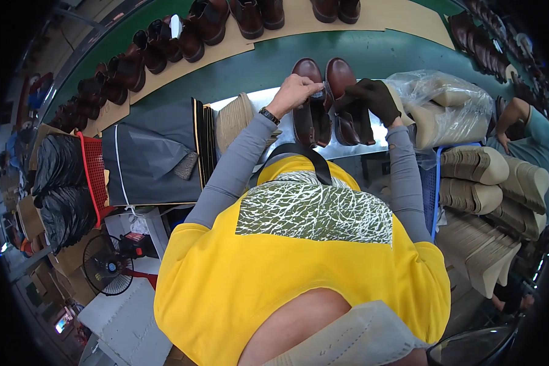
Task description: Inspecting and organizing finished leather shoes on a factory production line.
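A pair of dark brown leather ankle boots stands side by side on a shiny metal-topped surface (274, 131), toes pointing away from me. My left hand (294, 96), bare with a dark watch at the wrist, has its fingertips pinched at the front opening of the left boot (305, 125). Between those fingers and the boot is a small greyish patch, too small to make out. My right hand (377, 100), in a dark brown glove, grips the upper of the right boot (340, 76) from the right side. Its fingertips are partly hidden against the dark leather.
Stacked tan insole-shaped sheets (235, 122) and dark boards (149, 161) lie at left, beside a red basket (93, 174). Plastic-wrapped tan pieces (445, 113) and a blue basket (430, 189) are at right. Brown boots (201, 21) line the far cardboard. Another person (531, 134) is at far right.
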Demonstrator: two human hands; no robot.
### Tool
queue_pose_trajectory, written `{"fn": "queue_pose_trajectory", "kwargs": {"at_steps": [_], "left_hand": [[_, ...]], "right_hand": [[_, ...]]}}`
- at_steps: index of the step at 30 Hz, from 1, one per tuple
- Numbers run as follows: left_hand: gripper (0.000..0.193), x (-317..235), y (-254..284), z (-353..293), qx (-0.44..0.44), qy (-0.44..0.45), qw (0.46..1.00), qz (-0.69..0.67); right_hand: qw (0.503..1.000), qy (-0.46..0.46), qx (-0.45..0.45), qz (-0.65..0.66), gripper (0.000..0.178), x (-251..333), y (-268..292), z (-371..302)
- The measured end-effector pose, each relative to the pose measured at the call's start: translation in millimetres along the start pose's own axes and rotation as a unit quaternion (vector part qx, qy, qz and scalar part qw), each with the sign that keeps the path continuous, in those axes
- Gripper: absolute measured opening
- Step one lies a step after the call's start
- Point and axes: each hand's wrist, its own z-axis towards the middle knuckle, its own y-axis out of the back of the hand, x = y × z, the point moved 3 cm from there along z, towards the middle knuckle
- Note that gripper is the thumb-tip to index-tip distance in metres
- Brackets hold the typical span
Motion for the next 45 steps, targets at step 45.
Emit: {"fn": "queue_pose_trajectory", "kwargs": {"at_steps": [45], "left_hand": [[0.018,4.9,200.4,-357.9,-0.757,-0.15,0.627,0.11]], "right_hand": [[0.715,0.615,0.282,-0.176,0.054,240.6,-318.0,-8.5]]}}
